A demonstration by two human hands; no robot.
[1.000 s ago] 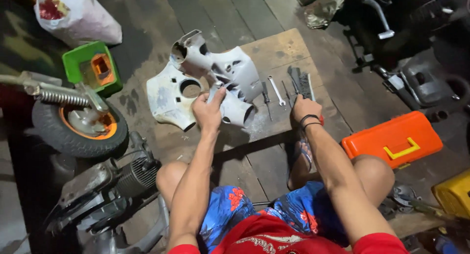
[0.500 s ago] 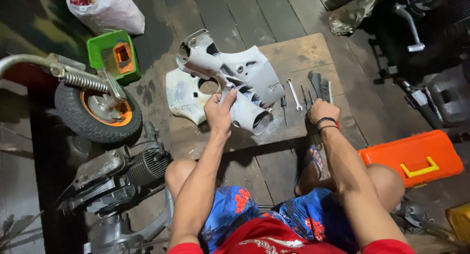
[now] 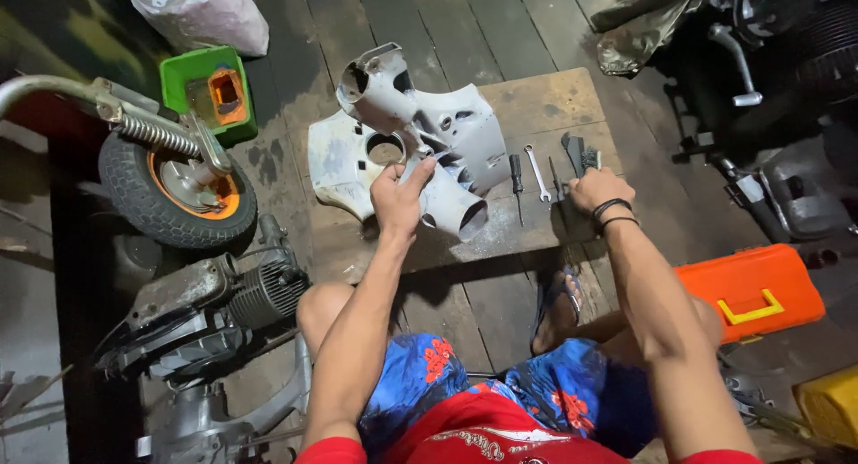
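A pale grey scooter body shell (image 3: 420, 133) with round holes lies on a wooden board (image 3: 536, 97) in front of me. My left hand (image 3: 399, 196) grips its lower middle part. My right hand (image 3: 597, 189), with dark bands on the wrist, rests on the board over a row of hand tools: a screwdriver (image 3: 517, 182), a small wrench (image 3: 538, 172) and pliers (image 3: 576, 154). Its fingers are curled at the tools; whether it grips one is hidden.
A small wheel with an orange rim (image 3: 179, 191) and a spring fork stands at left, above an engine (image 3: 223, 299). A green box (image 3: 210, 93) and a plastic bag (image 3: 201, 12) sit beyond. An orange toolbox (image 3: 751, 290) lies at right, scooter parts (image 3: 778, 88) behind it.
The view has shifted, so everything sits further right and lower. My left hand keeps hold of the shell and my right hand stays at the tools.
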